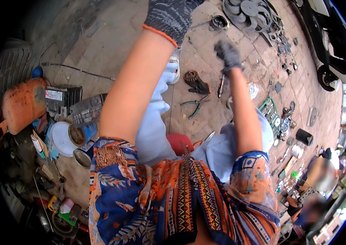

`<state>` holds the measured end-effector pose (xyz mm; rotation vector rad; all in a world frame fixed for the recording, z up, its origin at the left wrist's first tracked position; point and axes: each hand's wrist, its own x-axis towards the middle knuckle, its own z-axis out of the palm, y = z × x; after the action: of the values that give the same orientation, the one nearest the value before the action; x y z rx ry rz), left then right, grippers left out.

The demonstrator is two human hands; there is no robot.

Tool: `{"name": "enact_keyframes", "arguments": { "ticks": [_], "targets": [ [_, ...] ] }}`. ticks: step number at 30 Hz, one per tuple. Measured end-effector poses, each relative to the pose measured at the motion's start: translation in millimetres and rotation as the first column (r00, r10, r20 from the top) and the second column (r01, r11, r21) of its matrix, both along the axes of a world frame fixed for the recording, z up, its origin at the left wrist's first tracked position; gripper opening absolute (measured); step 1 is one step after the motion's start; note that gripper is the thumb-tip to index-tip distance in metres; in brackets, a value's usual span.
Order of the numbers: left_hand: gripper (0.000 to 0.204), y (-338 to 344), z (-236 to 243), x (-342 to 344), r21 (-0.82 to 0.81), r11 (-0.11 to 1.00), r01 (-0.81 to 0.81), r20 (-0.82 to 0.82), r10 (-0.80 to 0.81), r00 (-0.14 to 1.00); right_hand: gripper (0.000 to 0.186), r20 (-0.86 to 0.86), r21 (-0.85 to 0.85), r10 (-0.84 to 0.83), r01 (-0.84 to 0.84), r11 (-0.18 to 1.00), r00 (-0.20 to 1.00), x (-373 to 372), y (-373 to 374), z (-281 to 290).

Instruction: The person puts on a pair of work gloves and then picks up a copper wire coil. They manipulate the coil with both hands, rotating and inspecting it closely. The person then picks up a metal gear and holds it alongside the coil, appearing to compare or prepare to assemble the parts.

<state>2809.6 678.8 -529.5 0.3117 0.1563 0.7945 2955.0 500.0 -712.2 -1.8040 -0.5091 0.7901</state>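
Note:
My left hand (168, 20), in a grey knit glove with an orange cuff, reaches to the top edge, where its fingers are cut off or hidden. My right hand (228, 55), in a dark glove, hovers over the paving to the right, smeared by motion. Close below its wrist is a slim shiny metal tool (221, 86). A loose dark glove (199, 85) lies between my legs, with a ridged brownish round part at its upper end. Nearer to me rest pliers with green handles (196, 108). A black round part (219, 22) sits beyond my right hand.
A large fan (250, 11) lies at the far right. An open green tool case (268, 110) stands by my right knee, with scattered parts beyond. To the left are an orange canister (24, 105), a battery (63, 98) and a white bucket (62, 139). Two blurred people sit lower right.

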Motion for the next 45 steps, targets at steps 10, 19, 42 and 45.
{"name": "enact_keyframes", "arguments": {
  "ticks": [10,19,42,45],
  "targets": [
    [0.019,30,-1,-27,-0.098,0.983,-0.154,-0.025,0.153,0.988,0.07,0.089,-0.863,0.134,0.009,0.506,0.987,-99,-27,-262],
    [0.013,8,26,-26,0.001,1.0,-0.028,-0.161,0.028,0.987,0.047,-0.758,-0.319,-0.357,0.169,0.933,0.545,-104,-19,-107],
    [0.033,-111,56,24,0.67,0.311,0.674,-0.566,-0.373,0.735,0.026,-0.108,0.153,0.26,-0.243,0.958,0.96,-50,-109,204],
    [0.034,-124,50,33,0.845,0.215,0.49,-0.444,-0.229,0.866,0.033,0.26,0.083,0.228,-0.257,0.963,0.938,-40,-135,189]
  ]
}}
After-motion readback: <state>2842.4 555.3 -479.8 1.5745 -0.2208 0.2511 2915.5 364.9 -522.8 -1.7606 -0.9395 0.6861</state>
